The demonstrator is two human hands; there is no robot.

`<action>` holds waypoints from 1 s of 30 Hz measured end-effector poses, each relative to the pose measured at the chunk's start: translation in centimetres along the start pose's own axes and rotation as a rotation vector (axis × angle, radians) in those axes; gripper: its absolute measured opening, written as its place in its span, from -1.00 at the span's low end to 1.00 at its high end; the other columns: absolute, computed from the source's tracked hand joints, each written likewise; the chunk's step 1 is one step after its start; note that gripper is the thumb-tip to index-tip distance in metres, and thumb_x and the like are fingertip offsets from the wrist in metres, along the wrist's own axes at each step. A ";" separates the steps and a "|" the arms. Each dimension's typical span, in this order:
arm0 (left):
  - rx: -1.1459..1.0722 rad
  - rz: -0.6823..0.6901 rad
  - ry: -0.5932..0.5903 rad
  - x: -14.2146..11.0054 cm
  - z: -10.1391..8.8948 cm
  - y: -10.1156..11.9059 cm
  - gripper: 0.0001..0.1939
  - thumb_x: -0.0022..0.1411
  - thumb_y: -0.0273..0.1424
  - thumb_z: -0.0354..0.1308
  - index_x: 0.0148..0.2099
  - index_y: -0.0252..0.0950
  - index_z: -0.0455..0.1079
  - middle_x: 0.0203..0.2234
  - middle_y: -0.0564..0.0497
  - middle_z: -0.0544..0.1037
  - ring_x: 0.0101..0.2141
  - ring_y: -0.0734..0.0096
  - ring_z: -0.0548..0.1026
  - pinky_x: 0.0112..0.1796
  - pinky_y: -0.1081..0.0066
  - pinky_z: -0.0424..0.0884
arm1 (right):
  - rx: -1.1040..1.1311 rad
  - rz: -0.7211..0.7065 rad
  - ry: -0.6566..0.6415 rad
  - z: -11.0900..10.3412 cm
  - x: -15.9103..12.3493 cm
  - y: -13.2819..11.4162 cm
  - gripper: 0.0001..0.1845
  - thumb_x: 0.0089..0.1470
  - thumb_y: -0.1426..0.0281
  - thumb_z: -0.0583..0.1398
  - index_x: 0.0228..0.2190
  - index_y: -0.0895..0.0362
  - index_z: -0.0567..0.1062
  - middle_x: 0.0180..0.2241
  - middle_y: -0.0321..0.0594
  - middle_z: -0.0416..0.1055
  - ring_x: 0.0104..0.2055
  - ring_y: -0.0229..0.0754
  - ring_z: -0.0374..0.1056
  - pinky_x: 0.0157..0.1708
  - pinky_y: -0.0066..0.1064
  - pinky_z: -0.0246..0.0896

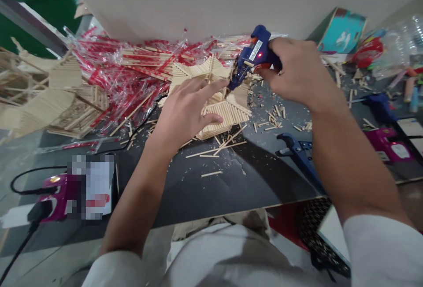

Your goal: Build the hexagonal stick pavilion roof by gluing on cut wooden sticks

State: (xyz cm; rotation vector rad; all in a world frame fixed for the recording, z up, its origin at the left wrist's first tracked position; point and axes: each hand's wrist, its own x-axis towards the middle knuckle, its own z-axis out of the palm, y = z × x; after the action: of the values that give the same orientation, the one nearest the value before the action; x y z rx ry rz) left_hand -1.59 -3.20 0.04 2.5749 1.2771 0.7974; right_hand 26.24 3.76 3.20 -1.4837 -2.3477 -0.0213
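My right hand point(294, 68) is wrapped round a blue glue gun point(255, 53) with a small red light lit on its side. Its nozzle points down at a stick structure point(226, 113), built of thin pale wooden sticks laid side by side in angled panels. Across the left part of that structure rests my left hand point(188, 108), fingers spread, the index finger reaching close to the nozzle. Part of the structure is hidden under this hand. Loose sticks point(220, 148) and short offcuts lie around its near side.
Red-and-clear plastic wrappers point(109, 64) with sticks are heaped behind and left. More stick structures point(56, 93) stand at far left. A blue cutter point(302, 154) lies right on the dark tabletop point(205, 199). Magenta power strips point(54, 196) with cables sit at both sides; a teal box point(343, 31) stands behind.
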 end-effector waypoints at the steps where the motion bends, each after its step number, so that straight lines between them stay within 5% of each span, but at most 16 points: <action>1: 0.000 -0.001 -0.001 0.0 0.0 0.0 -0.32 0.32 -0.20 0.44 0.42 -0.07 0.37 0.17 -0.14 0.57 0.19 -0.11 0.51 0.21 -0.06 0.40 | -0.008 0.001 -0.004 -0.1 0.0 0.0 -0.73 0.22 0.31 0.27 -0.05 0.04 0.45 0.12 0.04 0.55 0.15 0.24 0.46 0.17 -0.07 0.28; 15: 0.015 0.019 0.004 -0.1 -0.1 0.0 -0.26 0.28 -0.28 0.48 0.43 -0.09 0.35 0.18 -0.16 0.58 0.20 -0.09 0.50 0.22 -0.09 0.40 | -0.026 -0.017 -0.009 -0.2 0.5 0.2 -0.87 0.20 0.28 0.25 -0.23 0.01 0.40 -0.06 -0.03 0.60 0.02 0.16 0.49 0.05 -0.11 0.30; 30: 0.008 0.042 0.013 -0.1 0.0 -0.2 -0.31 0.32 -0.27 0.44 0.43 -0.13 0.36 0.16 -0.17 0.57 0.18 -0.07 0.49 0.21 -0.05 0.39 | -0.044 -0.043 -0.012 -0.6 0.6 0.3 -0.83 0.22 0.25 0.25 -0.27 0.00 0.35 0.02 -0.01 0.59 0.10 0.20 0.49 0.09 -0.09 0.29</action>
State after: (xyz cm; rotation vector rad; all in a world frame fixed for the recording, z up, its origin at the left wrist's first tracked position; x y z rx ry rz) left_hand -1.77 -3.22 -0.07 2.6156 1.2357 0.8203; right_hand 26.49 4.27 3.85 -1.4572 -2.4035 -0.0764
